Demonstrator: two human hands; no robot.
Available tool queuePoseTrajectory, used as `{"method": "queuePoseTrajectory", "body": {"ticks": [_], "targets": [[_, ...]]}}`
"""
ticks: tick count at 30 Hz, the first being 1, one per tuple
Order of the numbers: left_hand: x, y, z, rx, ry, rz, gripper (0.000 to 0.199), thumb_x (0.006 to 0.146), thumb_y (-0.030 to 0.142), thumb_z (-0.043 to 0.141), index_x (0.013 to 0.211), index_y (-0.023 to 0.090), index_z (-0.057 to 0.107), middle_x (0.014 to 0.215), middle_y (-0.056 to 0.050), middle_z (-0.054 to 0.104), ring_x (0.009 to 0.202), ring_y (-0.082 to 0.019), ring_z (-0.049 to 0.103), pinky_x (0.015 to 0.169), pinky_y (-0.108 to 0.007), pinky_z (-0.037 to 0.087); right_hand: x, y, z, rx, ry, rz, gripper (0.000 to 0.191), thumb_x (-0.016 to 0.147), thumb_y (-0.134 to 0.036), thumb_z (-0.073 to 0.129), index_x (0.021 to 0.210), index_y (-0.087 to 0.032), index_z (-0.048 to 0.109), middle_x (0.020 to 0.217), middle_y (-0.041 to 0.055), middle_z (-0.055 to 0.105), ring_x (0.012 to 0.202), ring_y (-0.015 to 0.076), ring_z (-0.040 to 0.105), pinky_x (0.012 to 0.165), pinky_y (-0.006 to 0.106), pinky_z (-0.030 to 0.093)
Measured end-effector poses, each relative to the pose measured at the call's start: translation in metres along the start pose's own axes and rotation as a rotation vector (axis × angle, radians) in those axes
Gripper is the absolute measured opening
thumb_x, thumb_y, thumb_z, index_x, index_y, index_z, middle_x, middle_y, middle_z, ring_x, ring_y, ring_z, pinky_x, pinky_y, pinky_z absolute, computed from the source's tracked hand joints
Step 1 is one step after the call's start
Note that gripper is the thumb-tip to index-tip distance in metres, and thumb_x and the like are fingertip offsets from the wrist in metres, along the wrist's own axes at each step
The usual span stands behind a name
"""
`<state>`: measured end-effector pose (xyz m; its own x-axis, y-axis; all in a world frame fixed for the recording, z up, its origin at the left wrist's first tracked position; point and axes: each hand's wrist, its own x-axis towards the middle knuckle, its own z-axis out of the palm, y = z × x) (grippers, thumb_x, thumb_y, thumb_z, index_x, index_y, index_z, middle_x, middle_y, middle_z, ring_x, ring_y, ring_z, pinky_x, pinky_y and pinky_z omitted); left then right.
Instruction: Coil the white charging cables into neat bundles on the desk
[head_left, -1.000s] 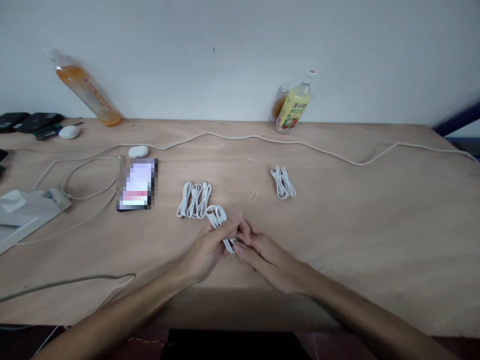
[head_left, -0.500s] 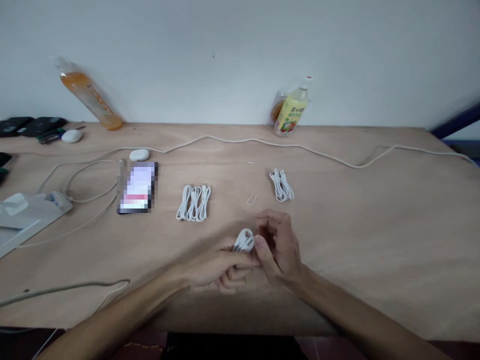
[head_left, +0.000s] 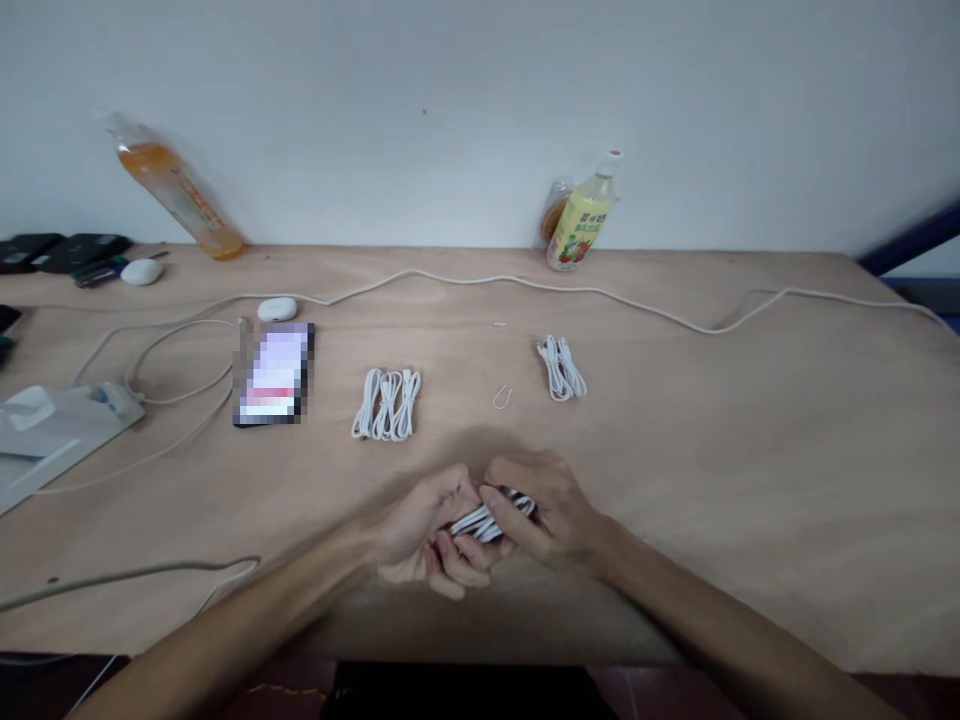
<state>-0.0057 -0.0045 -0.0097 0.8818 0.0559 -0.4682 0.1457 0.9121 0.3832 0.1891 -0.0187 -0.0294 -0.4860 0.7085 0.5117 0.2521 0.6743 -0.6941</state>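
Note:
A coiled white cable [head_left: 480,523] lies between my two hands, low over the front part of the table. My left hand [head_left: 431,530] is wrapped round its left end, the fingers curled beneath it. Round the right end my right hand [head_left: 544,505] is closed, thumb and fingers pressing on the coil. Beyond my hands, several bundled white cables [head_left: 387,405] sit side by side to the left, and another white bundle [head_left: 562,368] rests to the right. A thin bent white tie [head_left: 502,398] lies between those bundles, with a tiny white strip [head_left: 500,324] behind it.
A phone [head_left: 274,375] and a white case [head_left: 277,309] are on the left. An orange bottle [head_left: 180,200] and a yellow bottle [head_left: 581,220] lean against the wall. A long white cable [head_left: 517,281] crosses the table's back. Packaging [head_left: 60,425] lies far left.
My right hand has moved left and down onto the coil and closed round its right end. The coil has turned from upright to slanting, and my left thumb has shifted upward.

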Motion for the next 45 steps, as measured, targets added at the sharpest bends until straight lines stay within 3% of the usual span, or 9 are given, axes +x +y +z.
{"method": "queuePoseTrajectory", "body": {"ticks": [10, 16, 21, 27, 32, 35, 37, 42, 45], "targets": [[0.000, 0.006, 0.009, 0.176, 0.146, 0.181, 0.038, 0.095, 0.057, 0.061, 0.087, 0.020, 0.059, 0.063, 0.010, 0.030, 0.046, -0.008, 0.011, 0.038, -0.022, 0.011, 0.000, -0.006, -0.003, -0.047, 0.122, 0.275, 0.035, 0.104, -0.015, 0.048, 0.070, -0.024, 0.047, 0.050, -0.0078, 0.054, 0.044, 0.0099, 0.045, 0.053, 0.025, 0.036], [0.002, 0.002, 0.011, 0.209, 0.195, 0.256, 0.055, 0.093, 0.072, 0.070, 0.080, 0.024, 0.046, 0.061, 0.012, 0.024, 0.047, -0.007, 0.012, 0.038, -0.021, 0.014, 0.000, -0.002, 0.000, -0.260, 0.254, 0.150, 0.033, 0.103, -0.014, 0.050, 0.072, -0.023, 0.047, 0.058, -0.0060, 0.051, 0.049, 0.0099, 0.042, 0.052, 0.025, 0.034], [0.005, -0.004, 0.008, 0.265, 0.240, 0.269, 0.059, 0.091, 0.077, 0.069, 0.082, 0.025, 0.044, 0.064, 0.012, 0.029, 0.047, -0.007, 0.015, 0.039, -0.021, 0.019, 0.000, 0.005, 0.001, -0.308, 0.186, 0.059, 0.036, 0.103, -0.015, 0.052, 0.069, -0.023, 0.046, 0.060, -0.0051, 0.045, 0.052, 0.0110, 0.040, 0.053, 0.028, 0.032], [0.003, 0.000, 0.015, 0.346, 0.266, 0.265, 0.056, 0.095, 0.078, 0.060, 0.081, 0.025, 0.046, 0.065, 0.010, 0.028, 0.053, -0.010, 0.020, 0.044, -0.022, 0.029, 0.003, 0.001, -0.003, -0.216, 0.168, 0.100, 0.039, 0.103, -0.013, 0.051, 0.066, -0.022, 0.047, 0.054, -0.0058, 0.049, 0.048, 0.0098, 0.041, 0.051, 0.027, 0.031], [0.007, -0.007, 0.014, 0.416, 0.338, 0.415, 0.050, 0.102, 0.070, 0.054, 0.089, 0.022, 0.055, 0.076, 0.005, 0.044, 0.057, -0.011, 0.037, 0.052, -0.027, 0.041, 0.005, -0.007, -0.005, -0.052, 0.170, 0.258, 0.043, 0.104, -0.012, 0.051, 0.061, -0.021, 0.052, 0.050, -0.0062, 0.056, 0.047, 0.0088, 0.050, 0.054, 0.023, 0.038], [0.008, -0.014, 0.010, 0.581, 0.468, 0.501, 0.050, 0.108, 0.069, 0.042, 0.092, 0.023, 0.053, 0.072, 0.006, 0.042, 0.061, -0.014, 0.043, 0.060, -0.031, 0.047, 0.007, -0.007, -0.006, -0.104, 0.214, 0.258, 0.041, 0.100, -0.012, 0.052, 0.061, -0.021, 0.047, 0.051, -0.0070, 0.048, 0.047, 0.0086, 0.044, 0.052, 0.023, 0.034], [0.006, -0.017, 0.008, 0.838, 0.561, 0.562, 0.048, 0.114, 0.061, 0.033, 0.093, 0.023, 0.054, 0.072, 0.004, 0.048, 0.065, -0.016, 0.047, 0.067, -0.032, 0.048, 0.008, -0.006, -0.007, -0.157, 0.246, 0.220, 0.037, 0.098, -0.012, 0.052, 0.063, -0.022, 0.043, 0.054, -0.0071, 0.043, 0.048, 0.0089, 0.038, 0.050, 0.025, 0.030], [0.004, -0.018, 0.006, 1.260, 0.657, 0.746, 0.036, 0.116, 0.048, 0.037, 0.113, 0.022, 0.062, 0.106, -0.008, 0.071, 0.102, -0.026, 0.067, 0.097, -0.041, 0.054, 0.008, -0.008, -0.007, -0.198, 0.267, 0.241, 0.036, 0.097, -0.013, 0.051, 0.065, -0.023, 0.038, 0.058, -0.0067, 0.036, 0.051, 0.0095, 0.034, 0.049, 0.025, 0.027], [0.006, -0.020, 0.002, 1.355, 0.697, 0.781, 0.032, 0.116, 0.046, 0.041, 0.126, 0.023, 0.061, 0.114, -0.009, 0.074, 0.105, -0.027, 0.070, 0.095, -0.040, 0.057, 0.007, -0.009, -0.007, -0.198, 0.277, 0.258, 0.036, 0.098, -0.013, 0.050, 0.066, -0.023, 0.037, 0.058, -0.0067, 0.035, 0.051, 0.0091, 0.034, 0.049, 0.025, 0.028]]}}
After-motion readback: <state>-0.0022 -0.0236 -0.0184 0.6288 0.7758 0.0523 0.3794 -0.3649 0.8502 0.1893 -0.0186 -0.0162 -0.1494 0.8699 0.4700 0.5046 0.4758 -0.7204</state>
